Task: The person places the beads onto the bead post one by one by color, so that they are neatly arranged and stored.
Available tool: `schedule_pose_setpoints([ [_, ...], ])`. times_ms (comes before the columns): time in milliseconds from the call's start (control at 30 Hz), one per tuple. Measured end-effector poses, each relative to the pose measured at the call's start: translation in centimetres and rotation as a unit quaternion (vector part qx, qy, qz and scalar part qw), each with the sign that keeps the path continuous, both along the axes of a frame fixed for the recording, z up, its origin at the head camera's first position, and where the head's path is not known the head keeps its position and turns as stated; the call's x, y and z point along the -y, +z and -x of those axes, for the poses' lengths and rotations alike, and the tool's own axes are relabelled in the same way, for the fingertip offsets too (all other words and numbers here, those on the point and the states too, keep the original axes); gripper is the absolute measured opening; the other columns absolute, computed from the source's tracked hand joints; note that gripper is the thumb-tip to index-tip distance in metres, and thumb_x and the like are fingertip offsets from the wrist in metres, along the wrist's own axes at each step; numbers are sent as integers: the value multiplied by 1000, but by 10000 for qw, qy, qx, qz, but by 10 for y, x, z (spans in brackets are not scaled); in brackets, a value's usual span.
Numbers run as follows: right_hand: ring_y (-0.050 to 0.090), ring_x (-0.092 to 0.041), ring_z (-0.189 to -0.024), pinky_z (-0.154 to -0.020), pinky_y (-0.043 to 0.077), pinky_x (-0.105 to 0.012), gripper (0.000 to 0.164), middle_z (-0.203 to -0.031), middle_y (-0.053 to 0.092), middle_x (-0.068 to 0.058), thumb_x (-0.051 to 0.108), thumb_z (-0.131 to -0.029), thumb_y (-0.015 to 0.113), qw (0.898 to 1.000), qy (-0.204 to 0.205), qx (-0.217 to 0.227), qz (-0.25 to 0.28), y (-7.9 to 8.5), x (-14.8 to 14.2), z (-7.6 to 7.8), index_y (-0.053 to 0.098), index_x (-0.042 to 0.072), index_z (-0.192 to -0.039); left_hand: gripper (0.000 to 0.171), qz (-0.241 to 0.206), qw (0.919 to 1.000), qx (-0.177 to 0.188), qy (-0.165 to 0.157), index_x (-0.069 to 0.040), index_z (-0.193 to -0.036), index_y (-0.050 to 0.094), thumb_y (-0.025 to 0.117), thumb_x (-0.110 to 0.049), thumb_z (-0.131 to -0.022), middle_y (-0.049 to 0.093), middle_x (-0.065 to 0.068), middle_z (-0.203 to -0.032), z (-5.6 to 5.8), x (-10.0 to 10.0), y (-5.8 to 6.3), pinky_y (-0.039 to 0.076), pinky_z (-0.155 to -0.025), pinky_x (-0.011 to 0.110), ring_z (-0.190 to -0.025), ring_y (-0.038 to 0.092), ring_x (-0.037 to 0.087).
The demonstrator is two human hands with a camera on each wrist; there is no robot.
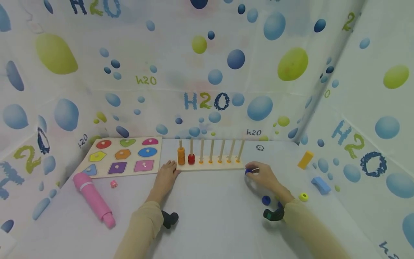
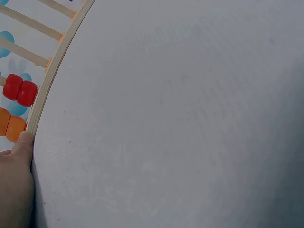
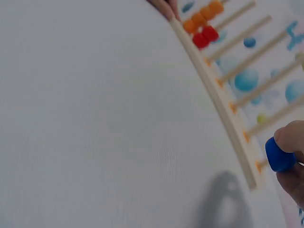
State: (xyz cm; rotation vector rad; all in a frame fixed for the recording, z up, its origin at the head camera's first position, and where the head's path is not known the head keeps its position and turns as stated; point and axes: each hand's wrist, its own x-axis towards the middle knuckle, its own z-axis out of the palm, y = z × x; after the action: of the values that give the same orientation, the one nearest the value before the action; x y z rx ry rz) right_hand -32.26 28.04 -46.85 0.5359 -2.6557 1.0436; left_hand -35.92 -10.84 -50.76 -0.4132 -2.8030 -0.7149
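Observation:
A wooden bead stacker (image 1: 210,166) stands at the back of the table, with several upright pegs on a long base. Orange beads (image 1: 181,156) are stacked on its leftmost peg and red beads (image 1: 191,159) on the one beside it; the other pegs carry no beads. My left hand (image 1: 165,180) rests at the base's left end, thumb against the front corner in the left wrist view. Off the right end, my right hand (image 1: 263,177) pinches a blue bead (image 3: 279,156) between thumb and fingers. This bead overlaps the rightmost peg's lower part in the right wrist view.
A shape puzzle board (image 1: 129,173) lies back left, with a pink microphone (image 1: 95,199) and small pink piece (image 1: 113,184) before it. Near the right forearm are a blue bead (image 1: 266,200) and yellow bead (image 1: 303,196). Farther right lie orange (image 1: 305,160) and light-blue (image 1: 321,185) blocks.

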Motion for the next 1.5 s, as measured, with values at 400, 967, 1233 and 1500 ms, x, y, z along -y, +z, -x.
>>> schedule_pose_setpoints([
  [400, 65, -15, -86, -78, 55, -22, 22, -97, 68, -8, -2, -81, 71, 9845, 1282, -1134, 382, 44, 96, 24, 65, -1, -102, 48, 128, 9997, 188, 95, 8, -133, 48, 54, -24, -98, 46, 22, -138, -4, 1, 1, 22, -113, 49, -133, 34, 37],
  [967, 64, -23, -95, -82, 54, -24, 24, -103, 65, -14, -4, -83, 66, 9806, 707, -1619, 846, 73, 155, 64, 61, -5, -107, 47, 105, 9996, 183, 170, 5, -133, 50, 55, -25, -97, 47, 20, -138, -6, -3, -1, 22, -113, 47, -134, 34, 35],
  [1233, 63, -22, -96, -84, 53, -22, 23, -103, 64, -15, -3, -85, 66, 9840, 790, -1489, 580, 73, 162, 76, 61, -6, -107, 47, -59, 9999, 62, 119, 8, -130, 51, 56, -24, -96, 49, 22, -135, -10, -4, 1, 23, -112, 48, -132, 36, 36],
  [1500, 63, -24, -98, -86, 53, -25, 23, -104, 66, -14, -3, -86, 64, 9859, 689, -1501, 271, 78, 168, 74, 61, -4, -108, 46, -211, 9998, -57, 47, 9, -128, 52, 56, -23, -96, 50, 23, -134, -10, -2, 0, 24, -112, 47, -131, 38, 36],
])
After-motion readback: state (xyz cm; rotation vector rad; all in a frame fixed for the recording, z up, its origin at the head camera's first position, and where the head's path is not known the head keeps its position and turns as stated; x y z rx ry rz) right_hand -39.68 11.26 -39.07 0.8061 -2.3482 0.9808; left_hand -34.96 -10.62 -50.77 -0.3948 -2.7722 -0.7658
